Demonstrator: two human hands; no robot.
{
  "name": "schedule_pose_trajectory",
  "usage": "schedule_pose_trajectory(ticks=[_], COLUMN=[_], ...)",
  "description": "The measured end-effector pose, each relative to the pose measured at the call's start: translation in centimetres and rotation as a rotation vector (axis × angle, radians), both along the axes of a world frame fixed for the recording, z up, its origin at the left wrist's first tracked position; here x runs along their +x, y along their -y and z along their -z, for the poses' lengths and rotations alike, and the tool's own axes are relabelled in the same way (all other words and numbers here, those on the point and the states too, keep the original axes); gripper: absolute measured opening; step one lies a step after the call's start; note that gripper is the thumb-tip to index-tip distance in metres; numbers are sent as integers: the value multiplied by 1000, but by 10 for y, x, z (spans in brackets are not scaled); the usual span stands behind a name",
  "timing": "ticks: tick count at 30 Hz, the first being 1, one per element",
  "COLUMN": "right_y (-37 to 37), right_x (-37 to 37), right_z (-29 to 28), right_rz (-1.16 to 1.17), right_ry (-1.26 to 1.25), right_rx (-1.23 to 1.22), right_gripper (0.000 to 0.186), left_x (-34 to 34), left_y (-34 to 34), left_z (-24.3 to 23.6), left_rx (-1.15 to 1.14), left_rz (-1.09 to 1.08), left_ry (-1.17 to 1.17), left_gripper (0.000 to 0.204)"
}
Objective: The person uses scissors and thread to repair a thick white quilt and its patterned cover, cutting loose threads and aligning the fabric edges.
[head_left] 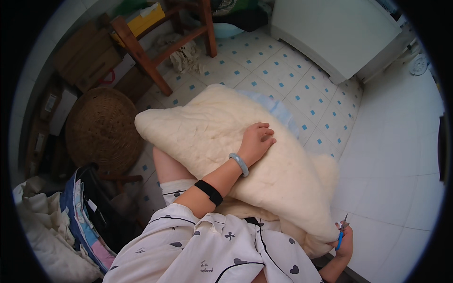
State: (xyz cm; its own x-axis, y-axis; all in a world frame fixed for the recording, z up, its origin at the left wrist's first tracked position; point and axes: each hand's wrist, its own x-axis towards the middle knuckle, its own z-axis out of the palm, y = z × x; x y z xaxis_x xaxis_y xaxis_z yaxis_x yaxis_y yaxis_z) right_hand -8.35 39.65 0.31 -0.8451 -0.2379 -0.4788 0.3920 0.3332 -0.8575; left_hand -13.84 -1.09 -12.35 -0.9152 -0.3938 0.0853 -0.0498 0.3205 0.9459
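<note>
Floor (pixel 295 92): white tile patterned with small blue squares. Far right: white box-shaped appliance (pixel 330 37), standing on the floor. Far left: brown wooden frame (pixel 144 57) with a crossbar. Across the lap: cream cushion (pixel 203 127), plump, broad face up, one corner pointing left, another toward the lower right. Beneath its far right edge: pale blue material (pixel 284 113), partly covered. Left of the cushion: round wicker basket (pixel 104 129), tilted up beside cardboard boxes (pixel 87 54). Left grip (pixel 255 141): laid palm down on the cushion's upper face, digits loosely bent and slightly spread. Right grip (pixel 347 240): just beside the cushion's lower right corner, closed around the scissors (pixel 340 239); impossible to tell whether also pinching the corner. Scissors: blue-handled, blades upward. Left forearm: black band (pixel 208 192); grey bangle (pixel 239 164) nearer the wrist.
</note>
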Motion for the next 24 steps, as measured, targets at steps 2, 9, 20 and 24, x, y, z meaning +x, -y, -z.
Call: schedule_pose_trajectory(ticks=[2, 9, 20, 24], right_y=[0, 5, -3, 0], right_x=[-5, -10, -6, -6], right_z=[2, 3, 12, 15], right_rz=[-9, -35, -30, -4], right_ry=[10, 33, -7, -28], right_rx=[-9, 42, -12, 2], right_gripper=[61, 60, 62, 59], left_x=[-2, -7, 11, 72], left_y=[1, 5, 49, 90], left_z=[1, 15, -29, -76], left_rx=[24, 226, 1013, 759], left_rz=[-5, -117, -253, -247], left_ry=[2, 37, 56, -199], left_gripper=[19, 14, 11, 12])
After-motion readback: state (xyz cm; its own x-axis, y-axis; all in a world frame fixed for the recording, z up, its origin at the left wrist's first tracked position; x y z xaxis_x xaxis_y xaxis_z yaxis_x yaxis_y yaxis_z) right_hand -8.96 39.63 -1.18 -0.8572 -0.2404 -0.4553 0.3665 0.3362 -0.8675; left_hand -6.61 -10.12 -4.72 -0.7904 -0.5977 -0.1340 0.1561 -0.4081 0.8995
